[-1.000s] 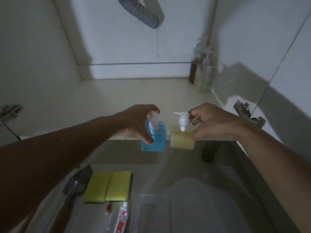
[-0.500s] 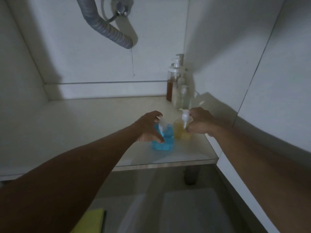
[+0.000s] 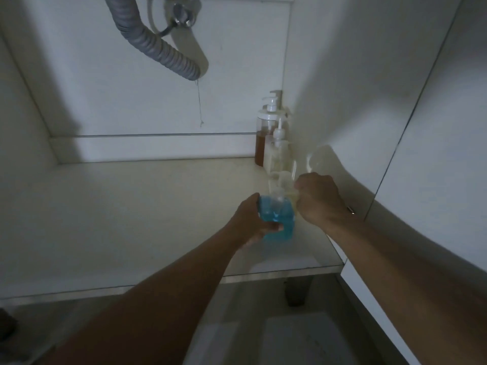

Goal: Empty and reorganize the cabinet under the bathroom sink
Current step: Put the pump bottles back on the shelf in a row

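Inside the cabinet, my left hand (image 3: 251,223) grips a blue soap pump bottle (image 3: 275,218) by its body, low over the cabinet floor (image 3: 147,206) near the right wall. My right hand (image 3: 320,200) is closed on a yellow pump bottle (image 3: 292,192), which the hand almost fully hides. Behind them, in the back right corner, stand a brown-liquid pump bottle (image 3: 263,143) and a clear pump bottle (image 3: 279,151). The picture is dim and slightly blurred.
A grey corrugated drain hose (image 3: 160,48) hangs from the top of the cabinet. The right side wall (image 3: 355,88) is close to my right hand. A cabinet leg (image 3: 297,291) stands below the front edge, above the tiled floor.
Both hands moved the blue and yellow bottles from the front edge deeper into the cabinet, toward the right wall and the bottles in the corner. My view tilted upward.
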{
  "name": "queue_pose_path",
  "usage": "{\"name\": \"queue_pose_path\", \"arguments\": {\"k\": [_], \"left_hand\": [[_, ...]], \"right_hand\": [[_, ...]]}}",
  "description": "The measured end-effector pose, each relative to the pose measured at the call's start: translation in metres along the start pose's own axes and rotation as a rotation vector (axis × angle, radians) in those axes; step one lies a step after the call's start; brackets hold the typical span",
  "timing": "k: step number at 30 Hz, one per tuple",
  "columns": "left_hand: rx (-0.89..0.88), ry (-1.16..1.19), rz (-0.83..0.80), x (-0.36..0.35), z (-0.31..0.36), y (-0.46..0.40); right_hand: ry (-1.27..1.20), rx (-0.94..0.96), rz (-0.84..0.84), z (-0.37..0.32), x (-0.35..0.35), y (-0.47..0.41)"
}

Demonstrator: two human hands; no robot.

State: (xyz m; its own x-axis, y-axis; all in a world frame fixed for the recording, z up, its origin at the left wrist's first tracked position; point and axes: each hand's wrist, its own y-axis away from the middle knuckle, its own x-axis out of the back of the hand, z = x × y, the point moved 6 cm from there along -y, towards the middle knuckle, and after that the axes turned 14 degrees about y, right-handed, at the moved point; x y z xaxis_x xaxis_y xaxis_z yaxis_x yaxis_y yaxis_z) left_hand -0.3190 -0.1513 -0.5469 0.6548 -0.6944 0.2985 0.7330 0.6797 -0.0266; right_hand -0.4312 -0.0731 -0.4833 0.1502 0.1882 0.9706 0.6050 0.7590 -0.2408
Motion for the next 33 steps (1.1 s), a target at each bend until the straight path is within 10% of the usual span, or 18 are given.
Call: {"name": "queue_pose_path", "arguments": {"k": [20,33], "left_hand": [[0.137,-0.232,-0.17,-0.03,-0.022,-0.069],[0.072,-0.41,-0.126,-0.038,-0.02,-0.099]], "right_hand": [[0.422,0.026,0.037,-0.005,0.01,0.007],[0.277,0.0,0.015,-0.01,0.001,-0.027]]}}
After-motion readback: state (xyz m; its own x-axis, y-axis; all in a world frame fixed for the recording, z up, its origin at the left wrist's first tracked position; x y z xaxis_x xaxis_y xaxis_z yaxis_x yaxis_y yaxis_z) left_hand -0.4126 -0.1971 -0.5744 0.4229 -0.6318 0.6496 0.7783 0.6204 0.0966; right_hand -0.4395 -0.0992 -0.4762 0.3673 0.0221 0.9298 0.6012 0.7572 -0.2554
